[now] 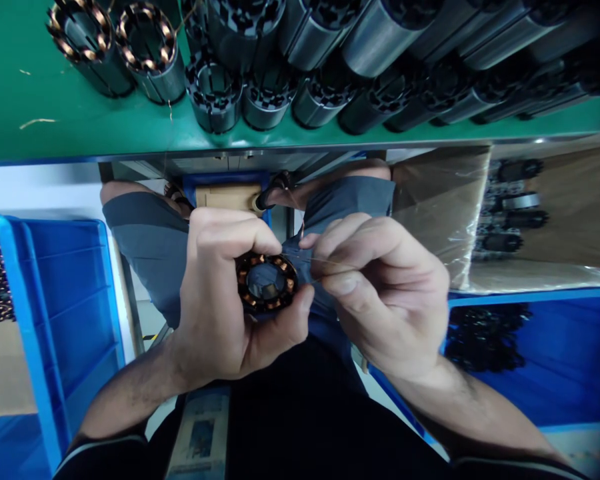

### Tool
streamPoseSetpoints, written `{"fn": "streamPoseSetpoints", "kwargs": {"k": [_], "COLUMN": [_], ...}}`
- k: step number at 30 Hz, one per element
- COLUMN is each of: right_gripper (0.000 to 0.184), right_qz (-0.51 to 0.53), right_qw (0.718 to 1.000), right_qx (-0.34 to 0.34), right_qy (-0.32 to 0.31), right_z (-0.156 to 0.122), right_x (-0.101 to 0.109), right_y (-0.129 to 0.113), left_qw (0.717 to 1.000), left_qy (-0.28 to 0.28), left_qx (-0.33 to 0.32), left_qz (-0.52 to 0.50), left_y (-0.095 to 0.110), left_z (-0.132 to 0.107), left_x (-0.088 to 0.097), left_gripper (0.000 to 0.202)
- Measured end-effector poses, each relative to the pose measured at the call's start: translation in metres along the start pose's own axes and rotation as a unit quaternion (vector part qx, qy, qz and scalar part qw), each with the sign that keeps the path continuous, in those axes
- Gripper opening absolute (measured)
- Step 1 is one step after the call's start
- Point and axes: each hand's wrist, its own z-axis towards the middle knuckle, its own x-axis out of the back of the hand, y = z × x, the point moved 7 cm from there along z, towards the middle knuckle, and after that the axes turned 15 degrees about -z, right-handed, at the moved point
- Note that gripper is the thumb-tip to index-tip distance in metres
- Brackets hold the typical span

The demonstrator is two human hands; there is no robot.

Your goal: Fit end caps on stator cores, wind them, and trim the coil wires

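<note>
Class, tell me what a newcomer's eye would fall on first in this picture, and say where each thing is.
Probably the copper-wound core at the centre, gripped in the left hand, with fine wire running to the pinching right hand. Next, the metal cylinders crowded along the green bench top across the upper part, two at the left end showing copper windings. Blue crates flank the person on both sides.

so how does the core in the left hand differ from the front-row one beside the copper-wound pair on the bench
The held core shows copper windings around its end; the bench core shows none. The held core is gripped in the left hand, while the bench core stands on the green bench. Both have a round central opening.
</note>
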Motion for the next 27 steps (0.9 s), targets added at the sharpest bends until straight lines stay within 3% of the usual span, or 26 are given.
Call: {"fn": "streamPoseSetpoints", "kwargs": {"k": [4, 8, 12, 17, 21, 27], "right_gripper": [0.002, 0.031, 0.027, 0.031, 0.018, 0.016], "right_qz": [0.088, 0.139, 0.140, 0.133, 0.128, 0.116], "right_qw": [0.994, 0.982, 0.984, 0.983, 0.980, 0.982], "right_qx": [-0.067, -0.098, -0.107, -0.126, -0.150, -0.124], "right_qy": [-0.026, -0.077, -0.037, -0.019, -0.013, -0.084], "right_z": [-0.006, -0.008, -0.007, -0.007, -0.003, 0.010], "right_x": [-0.010, -0.024, -0.021, -0.020, -0.019, -0.015], "right_y": [0.009, 0.008, 0.008, 0.010, 0.005, -0.007], "left_qw": [1.000, 1.000, 0.999, 0.989, 0.970, 0.975], "left_qy": [-0.008, -0.008, -0.021, -0.045, -0.026, -0.081], "left_qx": [0.003, 0.005, 0.002, -0.093, -0.174, -0.116], "left_qz": [0.001, 0.003, 0.027, 0.110, 0.171, 0.169], "left_y": [0.000, -0.004, -0.007, 0.001, 0.010, 0.014], "left_z": [0.002, 0.004, 0.003, -0.001, -0.003, 0.003], "left_x": [-0.004, -0.002, 0.003, -0.003, -0.008, -0.007], "left_gripper": [0.036, 0.034, 0.035, 0.022, 0.020, 0.010]}}
